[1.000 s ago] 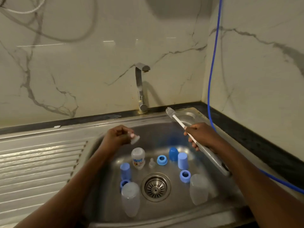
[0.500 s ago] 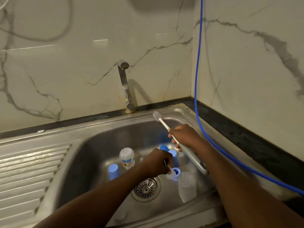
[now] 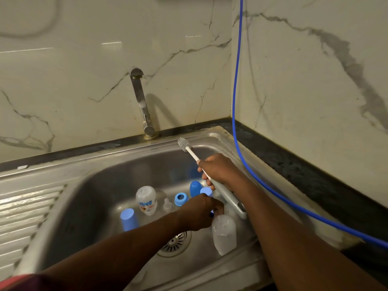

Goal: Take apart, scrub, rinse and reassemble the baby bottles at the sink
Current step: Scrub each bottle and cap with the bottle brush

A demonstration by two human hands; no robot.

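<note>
Step in hand: by my judgement the scrubbing stage, with the bottles already apart and the pieces scattered in the sink.
Right hand: the right hand, right of centre, was wrapped firmly round the shaft of the bottle brush, bristle head pointing to the upper left, toward the tap.
Left hand: the left hand reached down just below it, fingers curled over a sliver of blue. Whether they had closed on that piece I cannot tell; the knuckles hid it.
Task pieces: a printed bottle stood at centre, a teat and blue ring to its right, a blue cap at lower left, and a clear bottle touching or just beside the left fingertips.
Next move: probably lifting the piece clear and bringing it to the bristles, which calls for a sure pinch on a small wet part.
Edges: the sink's right wall ran close behind the brush handle, and the blue hose hung just beside the right forearm.
Open room: the bare steel toward the upper left of the basin and the draining board at far left.
</note>
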